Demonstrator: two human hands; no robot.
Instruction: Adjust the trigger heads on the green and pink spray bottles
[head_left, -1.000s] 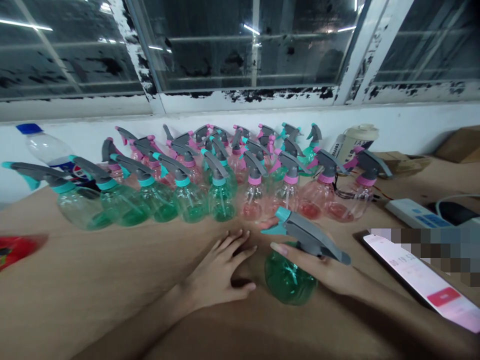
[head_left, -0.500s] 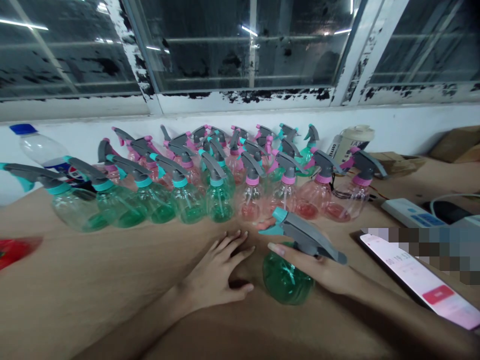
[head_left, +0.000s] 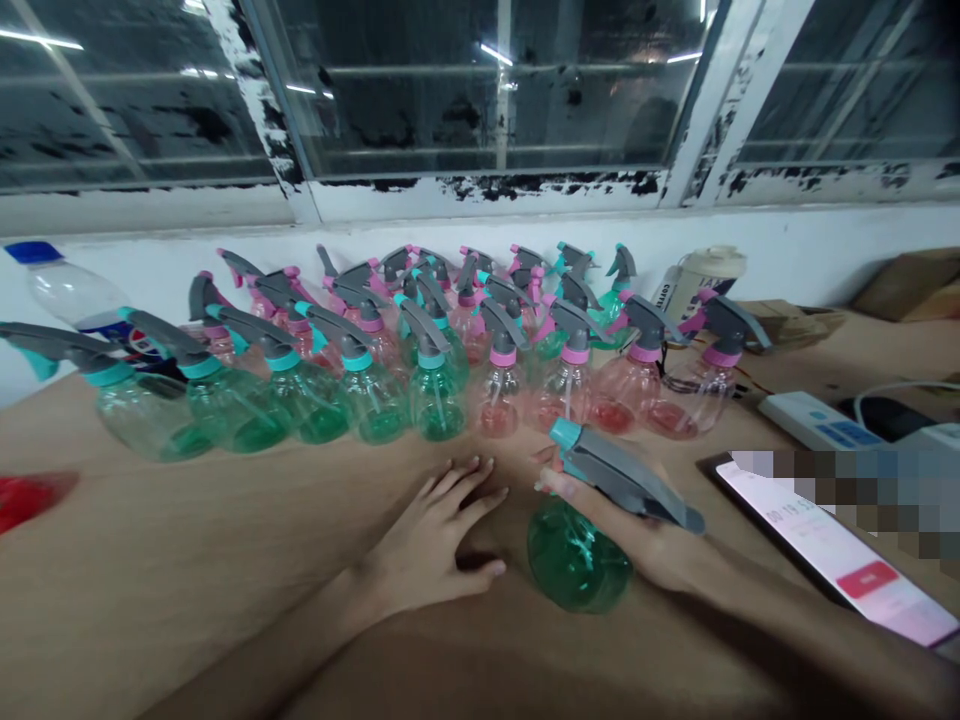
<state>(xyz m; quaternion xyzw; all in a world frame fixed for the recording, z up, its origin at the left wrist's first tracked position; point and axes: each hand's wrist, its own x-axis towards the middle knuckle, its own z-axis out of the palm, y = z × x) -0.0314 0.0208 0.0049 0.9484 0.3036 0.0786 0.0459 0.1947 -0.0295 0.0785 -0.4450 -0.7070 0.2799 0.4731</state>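
Observation:
My right hand [head_left: 637,525] is wrapped around the neck and trigger of a green spray bottle [head_left: 577,565] with a grey and teal head. The bottle tilts a little, and its collar is hidden behind my fingers. To its left, my left hand [head_left: 442,540] rests on the wooden table [head_left: 187,560], fingers spread, holding nothing. Beyond both hands stands a front row of spray bottles: green ones with teal collars [head_left: 322,405] on the left, pink ones with pink collars [head_left: 499,400] on the right. More pink and green bottles crowd behind them.
A plastic drink bottle [head_left: 71,290] with a blue cap leans at the far left, above a red item [head_left: 30,500]. On the right lie a phone [head_left: 832,560] showing a timer, a white power strip [head_left: 817,422] and cardboard [head_left: 795,325]. A cream cup [head_left: 709,285] stands near the wall.
My right fingers have drawn in around the trigger, which is now hidden behind them. The spray bottle's head has shifted slightly right and down. My left hand has stayed in place.

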